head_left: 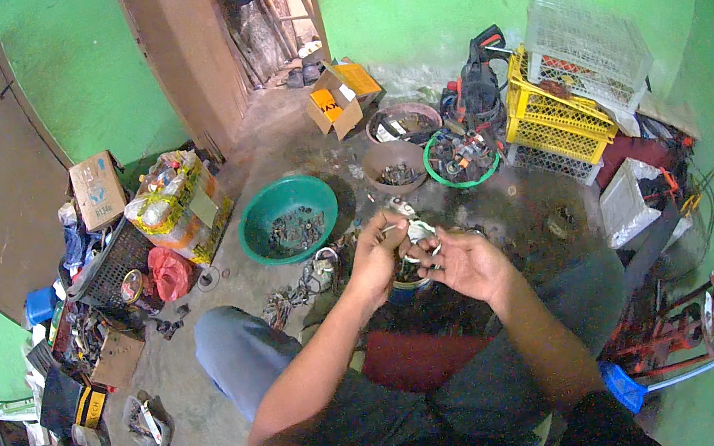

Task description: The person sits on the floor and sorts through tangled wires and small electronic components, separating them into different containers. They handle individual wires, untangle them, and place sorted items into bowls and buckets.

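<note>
Currently pinched between both hands: small white part (417,232), held above lap, near floor's middle. Left hand (374,262) gripping one end, right hand (466,263) fingertips closed on other. Risk: part slipping from grip into scrap below, near green bowl (257,239), if pulled unevenly.

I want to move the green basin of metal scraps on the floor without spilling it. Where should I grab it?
Probably by its rim, one hand on each side. The green basin sits upright and open-topped, its rim bare all round, with the metal scraps low in the middle. The near side, facing the left hand, looks least cluttered.
</note>
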`<state>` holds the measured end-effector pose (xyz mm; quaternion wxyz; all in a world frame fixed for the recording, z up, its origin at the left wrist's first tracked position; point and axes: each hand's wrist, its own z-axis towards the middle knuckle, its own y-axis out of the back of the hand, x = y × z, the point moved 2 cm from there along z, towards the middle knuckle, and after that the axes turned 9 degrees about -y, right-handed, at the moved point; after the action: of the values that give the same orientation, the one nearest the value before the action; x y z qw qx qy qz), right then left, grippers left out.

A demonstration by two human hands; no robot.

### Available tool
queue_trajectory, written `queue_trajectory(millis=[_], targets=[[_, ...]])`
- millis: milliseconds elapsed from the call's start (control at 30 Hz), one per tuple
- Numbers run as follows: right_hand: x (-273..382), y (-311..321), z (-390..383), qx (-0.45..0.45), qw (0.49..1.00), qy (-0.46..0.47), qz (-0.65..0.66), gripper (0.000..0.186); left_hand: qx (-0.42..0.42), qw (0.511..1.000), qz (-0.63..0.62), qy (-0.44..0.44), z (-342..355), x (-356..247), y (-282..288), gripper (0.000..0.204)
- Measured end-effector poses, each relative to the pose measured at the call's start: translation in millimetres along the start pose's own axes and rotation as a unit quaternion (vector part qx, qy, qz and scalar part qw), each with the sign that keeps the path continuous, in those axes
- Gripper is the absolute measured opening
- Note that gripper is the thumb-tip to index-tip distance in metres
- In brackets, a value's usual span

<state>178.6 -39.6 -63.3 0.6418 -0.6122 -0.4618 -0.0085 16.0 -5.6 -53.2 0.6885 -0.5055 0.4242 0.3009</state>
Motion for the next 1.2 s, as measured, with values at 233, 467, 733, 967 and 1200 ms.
queue_trajectory(millis=[233, 467, 733, 967, 1200], targets=[[11, -7, 3, -0.041, 0.999, 0.005, -0.010, 0.021, -0.002, 0.999, 0.043, 0.030, 14, -9, 16, 0.006], [27, 7, 5, -0.048, 0.998, -0.012, -0.043, 0.015, -0.016, 0.998, 0.043, 0.038, 11, -7, 10, 0.009], [19, -8, 26, -0.117, 0.984, 0.007, -0.135, 0.017, -0.015, 0.999, 0.035, -0.015, 0, -25, 35, 0.012], [-12, -42, 46, -0.022, 0.987, 0.005, -0.159, 0.021, -0.019, 0.995, 0.091, -0.038, -30, -71, 64, 0.012], [-41, -53, 90, 0.001, 0.989, 0.004, -0.150, 0.022, -0.062, 0.990, 0.121, -0.037, -48, -81, 112, 0.017]])
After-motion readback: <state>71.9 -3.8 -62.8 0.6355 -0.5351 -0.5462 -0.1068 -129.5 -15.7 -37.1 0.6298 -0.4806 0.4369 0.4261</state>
